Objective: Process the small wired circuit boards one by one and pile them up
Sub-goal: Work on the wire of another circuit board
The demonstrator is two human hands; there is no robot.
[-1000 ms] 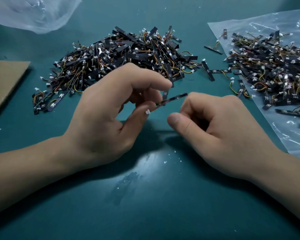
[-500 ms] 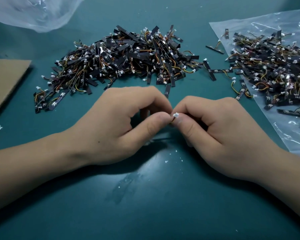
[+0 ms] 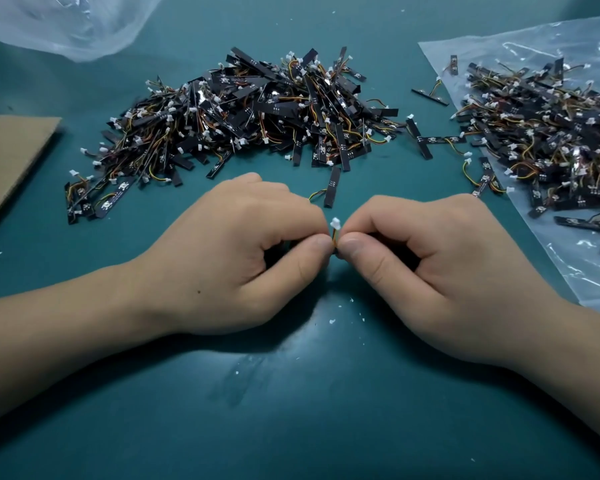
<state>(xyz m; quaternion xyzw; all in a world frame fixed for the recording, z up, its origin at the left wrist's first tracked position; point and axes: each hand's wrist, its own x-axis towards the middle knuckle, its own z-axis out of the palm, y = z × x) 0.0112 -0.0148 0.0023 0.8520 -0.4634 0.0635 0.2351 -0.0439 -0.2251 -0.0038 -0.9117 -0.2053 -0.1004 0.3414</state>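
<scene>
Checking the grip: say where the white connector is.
Head view, centre: the white connector sticks up from wires pinched between the left hand and right hand.

Two hands, the left hand (image 3: pixel 243 251) and the right hand (image 3: pixel 440 258), pinch one little wired board (image 3: pixel 335 228), and there are two heaps of boards too many to count, the middle heap (image 3: pixel 257 112) and the right heap (image 3: pixel 551 133), two plastic sheets (image 3: pixel 586 271) and one cardboard piece (image 3: pixel 7 161).
</scene>
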